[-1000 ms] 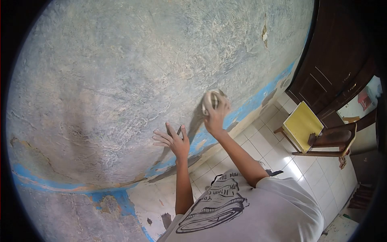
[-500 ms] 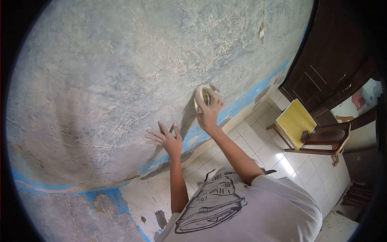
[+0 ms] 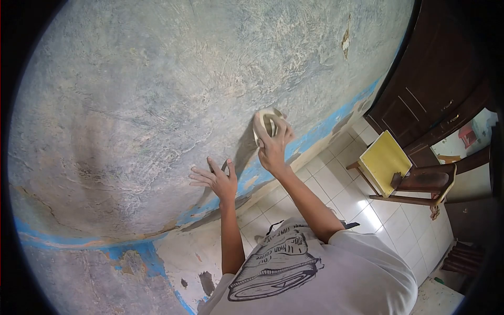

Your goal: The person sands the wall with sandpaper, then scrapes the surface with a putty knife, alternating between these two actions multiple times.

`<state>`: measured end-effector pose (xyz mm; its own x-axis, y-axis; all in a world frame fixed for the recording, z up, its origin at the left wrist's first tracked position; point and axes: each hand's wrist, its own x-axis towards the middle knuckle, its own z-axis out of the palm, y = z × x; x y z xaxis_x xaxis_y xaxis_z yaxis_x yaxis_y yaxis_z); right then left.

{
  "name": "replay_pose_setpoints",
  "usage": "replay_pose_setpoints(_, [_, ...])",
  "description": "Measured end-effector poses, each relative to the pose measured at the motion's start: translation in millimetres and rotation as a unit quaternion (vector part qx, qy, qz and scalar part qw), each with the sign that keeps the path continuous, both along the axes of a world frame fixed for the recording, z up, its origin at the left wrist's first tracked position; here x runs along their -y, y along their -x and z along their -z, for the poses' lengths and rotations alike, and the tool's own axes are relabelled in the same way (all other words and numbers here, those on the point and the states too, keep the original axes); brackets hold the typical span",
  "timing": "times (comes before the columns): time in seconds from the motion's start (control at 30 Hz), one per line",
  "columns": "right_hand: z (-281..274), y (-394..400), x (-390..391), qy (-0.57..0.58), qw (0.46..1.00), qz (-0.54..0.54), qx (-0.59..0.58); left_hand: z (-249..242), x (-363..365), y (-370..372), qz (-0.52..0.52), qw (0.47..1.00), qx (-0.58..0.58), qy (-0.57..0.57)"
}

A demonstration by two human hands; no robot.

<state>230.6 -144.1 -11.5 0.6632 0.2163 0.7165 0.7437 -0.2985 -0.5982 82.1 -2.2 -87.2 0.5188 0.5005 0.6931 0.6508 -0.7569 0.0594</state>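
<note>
Barely shifted – right hand (image 3: 273,148) pressing sandpaper (image 3: 266,122), wall (image 3: 157,94)

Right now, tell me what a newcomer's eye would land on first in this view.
First, the big scraped wall, mottled grey with a ragged blue paint band along its base, filling most of the view. At its middle, the right hand presses a pale folded pad to the wall, while the left hand lies flat, fingers spread, just below it. Off to the right, a wooden chair with a yellow board stands on the white tiled floor.
</note>
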Motion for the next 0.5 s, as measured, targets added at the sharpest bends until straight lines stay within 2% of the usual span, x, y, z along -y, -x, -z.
replay_pose_setpoints(0.1, [11.7, -7.3, 1.2, 0.019, 1.000, -0.017, -0.007, -3.0, 5.4, 7.6, -0.006, 1.000, -0.014, 0.017])
replay_pose_setpoints(0.13, [31.1, -8.7, 0.6, 0.026, 1.000, -0.002, -0.009, -5.9, 4.9, 4.2, -0.006, 1.000, -0.015, 0.023])
replay_pose_setpoints(0.23, [38.8, -2.8, -2.9, 0.000, 1.000, 0.026, -0.007, -3.5, 3.3, 4.1, -0.011, 1.000, -0.018, -0.002])
replay_pose_setpoints(0.37, [-14.5, 0.6, -7.3, -0.020, 1.000, -0.020, -0.001, -0.5, 6.3, 5.1, -0.012, 1.000, -0.008, 0.009])
replay_pose_setpoints(0.5, [45.2, -4.3, -5.4, -0.023, 0.999, -0.002, -0.040, -2.6, 4.1, 6.8, -0.009, 1.000, -0.013, 0.028])
